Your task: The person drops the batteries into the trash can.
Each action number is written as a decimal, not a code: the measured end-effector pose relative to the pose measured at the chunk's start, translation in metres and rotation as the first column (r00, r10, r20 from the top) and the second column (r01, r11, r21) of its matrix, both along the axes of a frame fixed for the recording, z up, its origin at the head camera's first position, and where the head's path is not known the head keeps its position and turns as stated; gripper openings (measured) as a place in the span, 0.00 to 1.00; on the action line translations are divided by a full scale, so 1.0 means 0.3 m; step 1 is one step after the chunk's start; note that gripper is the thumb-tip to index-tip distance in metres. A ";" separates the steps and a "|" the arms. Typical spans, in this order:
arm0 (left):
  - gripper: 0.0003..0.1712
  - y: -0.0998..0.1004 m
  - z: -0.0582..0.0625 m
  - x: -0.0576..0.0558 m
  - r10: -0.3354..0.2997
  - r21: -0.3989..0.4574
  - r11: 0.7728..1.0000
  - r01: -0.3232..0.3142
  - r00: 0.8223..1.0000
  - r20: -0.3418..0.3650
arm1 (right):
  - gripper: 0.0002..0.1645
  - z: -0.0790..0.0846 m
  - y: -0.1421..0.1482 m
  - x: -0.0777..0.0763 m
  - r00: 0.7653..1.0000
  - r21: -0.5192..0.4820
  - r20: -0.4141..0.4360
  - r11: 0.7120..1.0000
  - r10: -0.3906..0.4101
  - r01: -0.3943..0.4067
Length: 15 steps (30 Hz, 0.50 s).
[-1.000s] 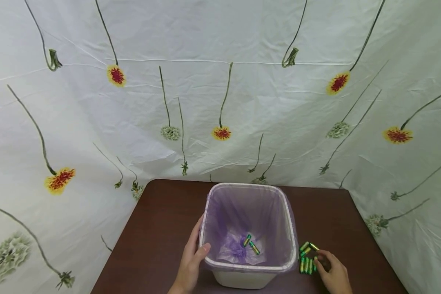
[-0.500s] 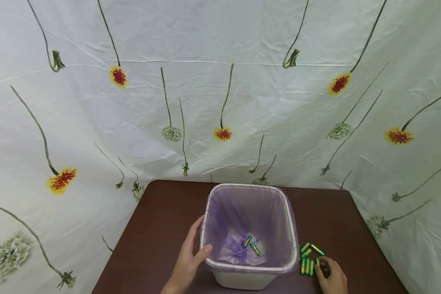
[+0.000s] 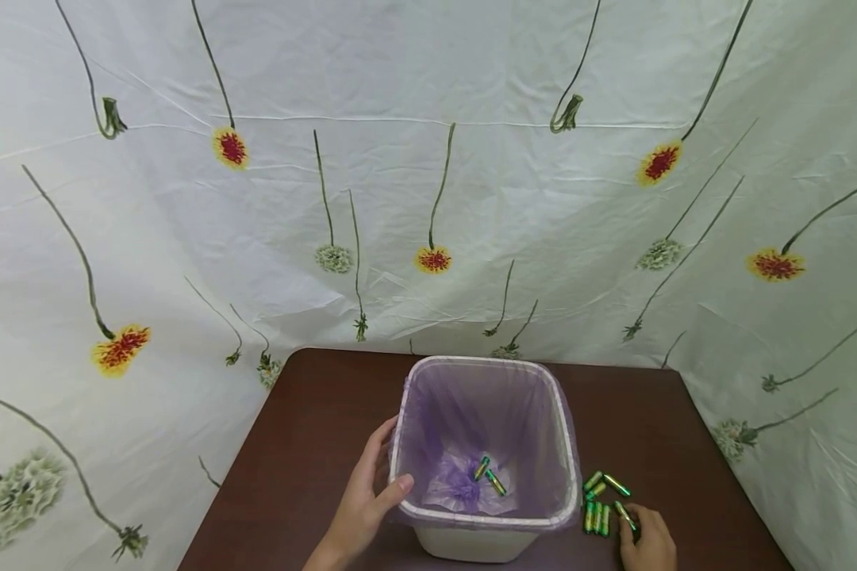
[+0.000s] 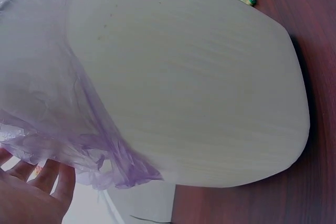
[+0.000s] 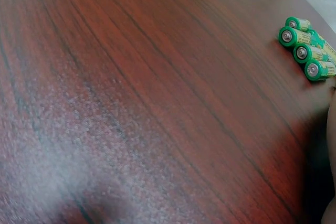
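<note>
A white bin (image 3: 471, 547) lined with a thin purple bag (image 3: 453, 484) stands upright on the table. Two green-and-gold batteries (image 3: 496, 482) lie at its bottom. My left hand (image 3: 360, 507) grips the bin's left side, thumb at the rim and fingers along the outside. In the left wrist view its fingers (image 4: 50, 179) show beside the bag's loose edge. To the bin's right, my right hand (image 3: 648, 539) pinches one battery (image 3: 624, 515) between thumb and fingers, low over the table. Several more batteries (image 3: 597, 518) lie just left of it, three of them side by side.
The dark red-brown table (image 3: 321, 420) has a rounded far-left corner. A white cloth (image 3: 371, 79) printed with flowers hangs behind it and along both sides. In the right wrist view, the battery cluster (image 5: 310, 51) sits at the upper right.
My right hand has drawn slightly toward me and right, pulling one battery away from the row and turning it at a slant. The left hand still holds the bin, which stays put.
</note>
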<state>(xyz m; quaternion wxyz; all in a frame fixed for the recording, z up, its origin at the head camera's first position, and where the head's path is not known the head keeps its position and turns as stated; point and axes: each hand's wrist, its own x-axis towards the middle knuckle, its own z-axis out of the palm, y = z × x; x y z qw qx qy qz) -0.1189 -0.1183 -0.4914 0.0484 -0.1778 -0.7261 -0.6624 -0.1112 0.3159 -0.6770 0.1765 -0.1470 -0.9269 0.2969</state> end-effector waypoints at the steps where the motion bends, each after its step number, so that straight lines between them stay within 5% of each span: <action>1: 0.43 0.000 0.000 -0.001 0.004 -0.008 1.000 -0.004 1.000 0.000 | 0.10 0.000 0.000 0.001 1.000 0.003 -0.007 1.000 0.003 -0.003; 15: 0.42 0.006 -0.006 0.002 0.024 -0.018 1.000 -0.024 1.000 0.003 | 0.11 0.018 0.004 0.004 1.000 -0.040 0.011 0.999 0.009 -0.008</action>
